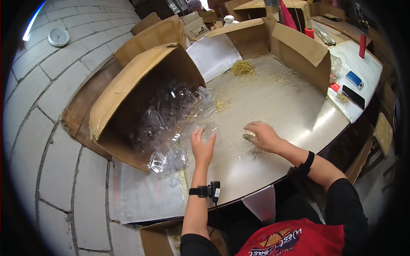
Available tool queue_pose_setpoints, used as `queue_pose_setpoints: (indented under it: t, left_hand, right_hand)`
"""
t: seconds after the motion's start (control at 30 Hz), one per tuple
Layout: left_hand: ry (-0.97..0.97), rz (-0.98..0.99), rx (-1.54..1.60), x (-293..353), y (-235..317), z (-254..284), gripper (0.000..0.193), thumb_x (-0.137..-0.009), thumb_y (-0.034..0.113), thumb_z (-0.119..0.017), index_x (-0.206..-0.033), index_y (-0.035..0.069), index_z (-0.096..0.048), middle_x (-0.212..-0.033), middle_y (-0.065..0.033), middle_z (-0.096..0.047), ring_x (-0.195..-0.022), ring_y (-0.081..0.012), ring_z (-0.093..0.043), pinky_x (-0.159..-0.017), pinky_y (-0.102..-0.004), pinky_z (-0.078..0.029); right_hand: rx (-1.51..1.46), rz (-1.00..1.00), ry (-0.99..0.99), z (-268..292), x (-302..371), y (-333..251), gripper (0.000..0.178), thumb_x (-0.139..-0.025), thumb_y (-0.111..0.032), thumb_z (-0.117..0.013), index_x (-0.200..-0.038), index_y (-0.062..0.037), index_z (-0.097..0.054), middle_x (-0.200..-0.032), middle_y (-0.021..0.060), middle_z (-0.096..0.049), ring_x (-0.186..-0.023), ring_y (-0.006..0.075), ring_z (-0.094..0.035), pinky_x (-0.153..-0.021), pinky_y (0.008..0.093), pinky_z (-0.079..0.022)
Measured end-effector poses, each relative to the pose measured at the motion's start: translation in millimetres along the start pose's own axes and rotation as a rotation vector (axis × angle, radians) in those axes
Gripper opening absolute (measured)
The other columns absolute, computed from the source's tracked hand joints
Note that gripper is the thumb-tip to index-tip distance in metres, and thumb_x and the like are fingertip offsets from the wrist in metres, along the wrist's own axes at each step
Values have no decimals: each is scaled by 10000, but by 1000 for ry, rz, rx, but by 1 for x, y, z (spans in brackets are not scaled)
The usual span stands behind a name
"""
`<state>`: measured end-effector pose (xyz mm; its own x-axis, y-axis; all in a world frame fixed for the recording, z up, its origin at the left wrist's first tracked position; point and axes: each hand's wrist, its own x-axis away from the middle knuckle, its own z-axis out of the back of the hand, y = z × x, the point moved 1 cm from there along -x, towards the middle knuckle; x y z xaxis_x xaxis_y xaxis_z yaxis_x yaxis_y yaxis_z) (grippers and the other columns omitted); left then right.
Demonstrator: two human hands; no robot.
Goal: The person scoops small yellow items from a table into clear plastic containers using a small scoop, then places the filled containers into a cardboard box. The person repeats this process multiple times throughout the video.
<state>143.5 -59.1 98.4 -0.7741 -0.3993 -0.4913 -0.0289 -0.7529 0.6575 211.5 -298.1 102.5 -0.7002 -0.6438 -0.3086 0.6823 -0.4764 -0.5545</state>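
Note:
My left hand (203, 147) reaches up beside a pile of clear plastic boxes (171, 106), thumb and fingers apart. Its fingertips are at a single clear box (209, 128) at the pile's right edge; whether they touch it is hard to see. Just to the right, my right hand (265, 136) is curled low over the tabletop, thumb and fingers drawn in around small thin gold-coloured pieces. Something dark covers its thumb tip. More loose thin metal pieces (255, 152) lie on the table below that hand.
A large cardboard box (128, 85) lies on its side at left, its mouth spilling clear boxes. Gold pieces form a heap (242, 67) at the back of the grey tabletop (273, 98). Cardboard flaps (299, 51) wall the back right. A phone (353, 97) and blue device (354, 80) lie beyond.

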Motion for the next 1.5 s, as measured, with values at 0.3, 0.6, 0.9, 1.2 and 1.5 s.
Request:
queue_pose_setpoints:
  t: [0.3, 0.6, 0.9, 1.2, 1.5]
  left_hand:
    - [-62, 322, 552, 58, 18, 7, 355, -867, 261, -635, -1063, -35, -631, -846, -17, -614, -790, -110, -544, -729, -245, -425]
    - [-29, 371, 670, 88, 2, 33, 340, -894, 298, -579, -1057, 6, -645, -883, 2, -619, -791, -79, -525, -711, -232, -417]
    - [-128, 460, 639, 110, 29, 64, 488, -901, 311, -560, -1356, 187, -437, -979, -19, -570, -923, -139, -548, -678, -339, -488]
    - [-295, 332, 910, 140, 51, 59, 426, -961, 247, -444, -1289, -23, -413, -985, -103, -578, -741, -167, -607, -493, -305, -585]
    - [-260, 284, 779, 159, 17, 47, 398, -884, 178, -413, -1213, -42, -456, -1018, -134, -574, -871, -201, -610, -554, -351, -582]
  right_hand:
    - [-1171, -269, -168, -50, -6, -56, 228, -830, -163, -697, -978, 8, -667, -755, 62, -650, -576, 107, -586, -513, 241, -474]
    - [-1523, -341, -364, -89, 2, -71, 201, -872, -217, -653, -901, -20, -675, -726, 46, -647, -589, 83, -580, -498, 227, -470]
    - [-717, 385, -13, -100, 11, -111, 362, -657, -121, -675, -1008, -36, -649, -975, 154, -662, -915, 263, -630, -846, 372, -479]
    - [-1021, 160, -72, -86, 55, -110, 188, -847, -147, -539, -867, 23, -617, -684, 90, -626, -630, 163, -569, -586, 335, -447]
    - [-604, 373, 37, -61, 90, -120, 128, -829, -133, -546, -795, -14, -580, -696, 135, -624, -616, 298, -587, -573, 362, -443]
